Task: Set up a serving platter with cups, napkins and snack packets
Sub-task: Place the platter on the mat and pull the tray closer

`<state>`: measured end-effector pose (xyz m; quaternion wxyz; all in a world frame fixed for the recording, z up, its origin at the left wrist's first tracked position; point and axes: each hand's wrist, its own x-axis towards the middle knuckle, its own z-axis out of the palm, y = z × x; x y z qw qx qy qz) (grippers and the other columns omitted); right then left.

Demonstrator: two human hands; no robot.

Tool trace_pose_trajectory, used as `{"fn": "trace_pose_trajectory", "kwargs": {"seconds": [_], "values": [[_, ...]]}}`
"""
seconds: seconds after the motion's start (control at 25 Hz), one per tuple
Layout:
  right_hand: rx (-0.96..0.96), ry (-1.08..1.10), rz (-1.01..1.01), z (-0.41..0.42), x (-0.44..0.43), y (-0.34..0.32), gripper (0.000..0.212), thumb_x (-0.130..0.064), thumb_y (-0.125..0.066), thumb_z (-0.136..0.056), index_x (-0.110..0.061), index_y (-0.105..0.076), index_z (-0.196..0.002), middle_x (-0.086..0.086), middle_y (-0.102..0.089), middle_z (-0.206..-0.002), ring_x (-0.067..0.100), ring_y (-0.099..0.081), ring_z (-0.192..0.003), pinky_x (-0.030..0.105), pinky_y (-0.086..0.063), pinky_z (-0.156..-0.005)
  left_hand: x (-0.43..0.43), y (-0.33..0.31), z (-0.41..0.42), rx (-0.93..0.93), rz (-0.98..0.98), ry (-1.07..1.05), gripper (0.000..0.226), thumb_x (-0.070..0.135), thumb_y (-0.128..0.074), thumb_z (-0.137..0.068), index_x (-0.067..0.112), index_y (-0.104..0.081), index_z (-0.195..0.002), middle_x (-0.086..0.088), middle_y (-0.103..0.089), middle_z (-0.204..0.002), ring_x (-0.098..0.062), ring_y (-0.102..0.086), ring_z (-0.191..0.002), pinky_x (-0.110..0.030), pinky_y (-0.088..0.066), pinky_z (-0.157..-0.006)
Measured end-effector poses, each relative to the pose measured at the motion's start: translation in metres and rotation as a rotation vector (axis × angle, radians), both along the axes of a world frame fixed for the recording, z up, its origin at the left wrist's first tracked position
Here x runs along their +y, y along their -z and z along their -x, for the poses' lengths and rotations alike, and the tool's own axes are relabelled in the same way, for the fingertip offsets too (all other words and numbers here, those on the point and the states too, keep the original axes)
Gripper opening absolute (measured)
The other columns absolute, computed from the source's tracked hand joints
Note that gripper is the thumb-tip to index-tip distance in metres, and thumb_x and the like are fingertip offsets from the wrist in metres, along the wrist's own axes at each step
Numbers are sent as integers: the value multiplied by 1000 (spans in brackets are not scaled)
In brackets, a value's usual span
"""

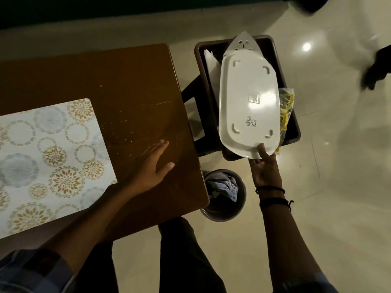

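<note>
A white oblong serving platter (248, 102) lies upside down, its underside and stickers showing, over a dark brown bin (293, 127) to the right of the table. My right hand (264, 166) pinches the platter's near rim, thumb on top. My left hand (152, 163) rests flat with straight fingers on the brown wooden table (127, 85). Yellow snack packets (285, 111) poke out of the bin under the platter's right edge. White napkins (209, 60) show at the bin's far left. No cups are visible.
A patterned placemat (46, 157) covers the table's left part. A round waste bin (223, 195) with crumpled paper stands on the floor by the table's near right corner. A grey pointed perforated piece (243, 43) sticks out beyond the platter. A dark blurred shape (376, 68) is at right.
</note>
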<state>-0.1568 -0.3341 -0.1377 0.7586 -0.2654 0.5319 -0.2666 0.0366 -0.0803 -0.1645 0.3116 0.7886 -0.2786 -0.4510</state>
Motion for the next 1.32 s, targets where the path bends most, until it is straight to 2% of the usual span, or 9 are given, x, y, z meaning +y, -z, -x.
{"fn": "trace_pose_trajectory", "kwargs": {"seconds": [0.28,0.48,0.68,0.8,0.88,0.96,1.08,1.2,1.32], "values": [[-104,-238,184,-3,72,-46,52,-6,-54,-88,-19,-46,-138,5,-59,-135,27,-55,-126,39,-55,-94,55,-34,-31,142,89,-273,56,32,-57,-90,24,-37,-142,1,-40,-149,-14,-37,-137,-28,-32,-102],[-124,-588,176,-34,127,-69,53,-4,-63,-81,-22,-56,-129,5,-67,-124,26,-62,-116,37,-57,-86,111,-68,-86,320,170,-724,45,39,-51,-94,15,-48,-132,-11,-63,-126,-23,-68,-91,-39,-55,-73],[-54,-1087,327,-89,162,-88,33,10,-68,-74,-1,-67,-105,7,-75,-101,21,-70,-95,33,-58,-79,195,-80,-135,753,330,-1239,82,84,-39,-72,32,-47,-134,-16,-65,-120,-35,-68,-102,-54,-56,-78],[-91,-1411,475,-128,185,-95,17,14,-71,-71,-1,-70,-79,-5,-77,-90,13,-72,-91,34,-45,-105,249,-74,-140,886,450,-1242,80,87,-37,-67,26,-68,-109,-10,-68,-120,-33,-66,-108,-54,-53,-86],[-120,-1537,657,-151,202,-98,11,0,-75,-72,-7,-72,-80,-12,-75,-102,6,-67,-106,34,-33,-114,278,-69,-141,859,486,-1268,51,66,-50,-79,24,-67,-100,-6,-71,-111,-30,-65,-104,-44,-54,-84],[-90,-1475,839,-169,218,-93,12,-5,-79,-69,-7,-75,-80,-2,-62,-129,5,-52,-126,25,-38,-110,305,-60,-143,757,544,-1358,23,27,-51,-86,22,-62,-106,-6,-69,-110,-29,-62,-106,-37,-54,-84],[41,-1329,835,-187,248,-77,26,14,-74,-69,-1,-73,-91,17,-45,-142,10,-44,-132,25,-43,-107,340,-50,-143,682,691,-1466,49,5,-44,-87,22,-50,-133,-12,-52,-141,-33,-51,-127,-45,-44,-105],[-29,-1231,529,-199,275,-56,49,19,-56,-82,-6,-56,-124,19,-55,-133,25,-60,-118,43,-54,-96,375,-43,-146,588,649,-1517,47,8,-49,-91,25,-47,-136,-7,-54,-140,-29,-56,-123,-45,-49,-99],[2,-1020,150,-212,295,-29,47,6,-42,-96,-7,-40,-140,11,-58,-131,23,-63,-114,39,-56,-91,406,-29,-152,359,332,-1511,41,12,-56,-91,17,-51,-132,14,-72,-106,-7,-68,-96,-26,-60,-72]]}}
